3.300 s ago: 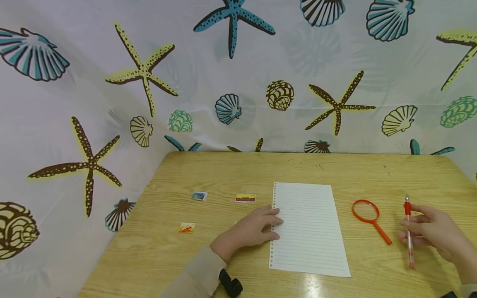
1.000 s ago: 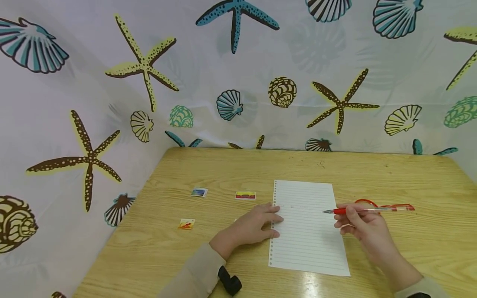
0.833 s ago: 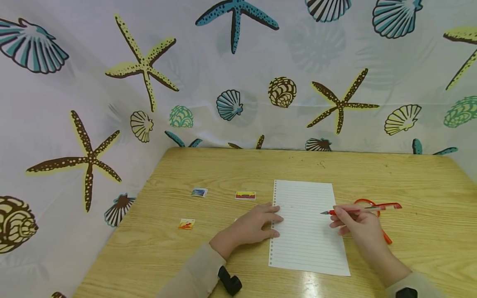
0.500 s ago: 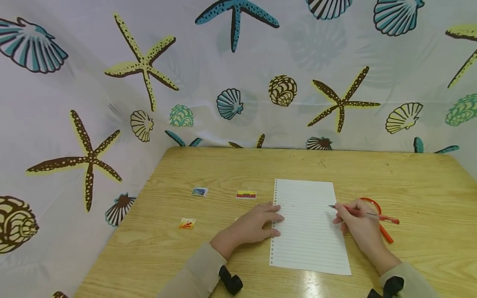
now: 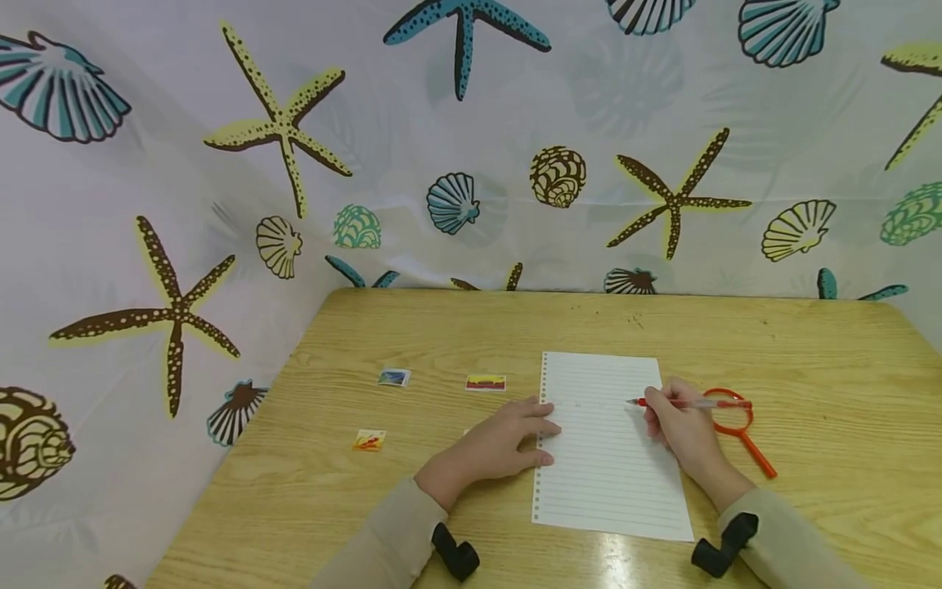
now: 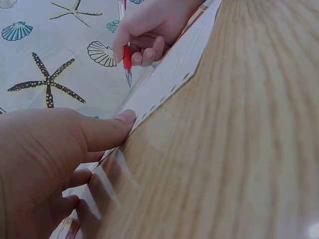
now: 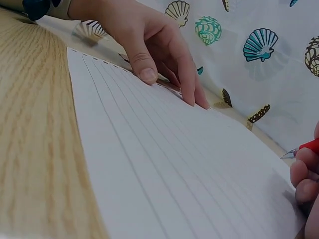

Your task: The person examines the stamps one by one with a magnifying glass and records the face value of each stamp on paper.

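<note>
A sheet of lined, hole-punched paper [image 5: 607, 483] lies on the wooden table. My left hand [image 5: 496, 446] rests on its left edge, fingertips and thumb touching the paper with the fingers spread. In my right hand [image 5: 684, 425] is a red gel pen [image 5: 710, 403], pinched near its red grip over the upper right of the sheet. Its metal tip points left; whether it touches the paper I cannot tell. In the left wrist view the pen [image 6: 127, 57] shows between the curled right fingers. Beside the right hand lies a red magnifying glass [image 5: 758, 455], its lens partly behind the pen.
Left of the paper lie small picture cards: a blue one [image 5: 394, 377], a red and yellow one [image 5: 486, 383] and an orange one [image 5: 370, 440]. A further card is mostly hidden by the left hand. A shell-patterned cloth [image 5: 500, 245] hangs behind the table.
My right hand has brought the pen from the far right, past the magnifying glass, to the paper and turned it tip leftward. The left hand has stayed on the sheet's edge.
</note>
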### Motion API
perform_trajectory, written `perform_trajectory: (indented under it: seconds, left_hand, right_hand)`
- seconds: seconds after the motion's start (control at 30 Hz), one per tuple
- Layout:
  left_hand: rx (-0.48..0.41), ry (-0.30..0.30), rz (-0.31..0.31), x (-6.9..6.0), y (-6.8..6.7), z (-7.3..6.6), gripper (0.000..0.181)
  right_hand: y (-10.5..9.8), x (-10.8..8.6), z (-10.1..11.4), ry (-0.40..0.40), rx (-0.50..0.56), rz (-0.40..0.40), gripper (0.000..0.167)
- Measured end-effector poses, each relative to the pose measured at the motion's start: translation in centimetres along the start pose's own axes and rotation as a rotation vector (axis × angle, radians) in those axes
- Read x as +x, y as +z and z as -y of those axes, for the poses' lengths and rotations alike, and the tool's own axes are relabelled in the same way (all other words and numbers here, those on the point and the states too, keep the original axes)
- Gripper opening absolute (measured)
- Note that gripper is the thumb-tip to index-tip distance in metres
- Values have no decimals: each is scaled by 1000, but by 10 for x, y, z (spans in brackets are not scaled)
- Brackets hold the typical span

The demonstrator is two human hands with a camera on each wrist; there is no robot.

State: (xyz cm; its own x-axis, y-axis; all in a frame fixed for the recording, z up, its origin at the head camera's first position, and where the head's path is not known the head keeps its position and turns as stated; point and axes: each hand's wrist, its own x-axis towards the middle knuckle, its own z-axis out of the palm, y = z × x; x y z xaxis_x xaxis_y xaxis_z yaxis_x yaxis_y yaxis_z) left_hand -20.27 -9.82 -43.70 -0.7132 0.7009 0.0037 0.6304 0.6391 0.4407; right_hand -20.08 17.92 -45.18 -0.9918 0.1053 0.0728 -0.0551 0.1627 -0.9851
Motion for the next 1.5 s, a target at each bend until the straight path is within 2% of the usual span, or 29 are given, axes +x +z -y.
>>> perform_trajectory:
  seconds: [0.3, 0.43, 0.67, 1.1, 1.5]
  left_hand:
    - [-15, 0, -1, 1, -1, -1, 43]
    - [-24, 0, -2, 1, 0, -1, 43]
    - [-26, 12, -11, 2, 2, -1, 43]
    - [-36, 11, -18, 1, 1, -1, 44]
    - [-48, 22, -21, 2, 3, 1, 44]
  right_hand:
    - [5, 2, -8, -179, -108, 4, 31]
    - [6, 2, -10, -217, -181, 23, 33]
    - [6, 3, -13, -196, -247, 43, 33]
    - [5, 2, -12, -123, -214, 14, 32]
    - [6, 2, -10, -102, -216, -15, 30]
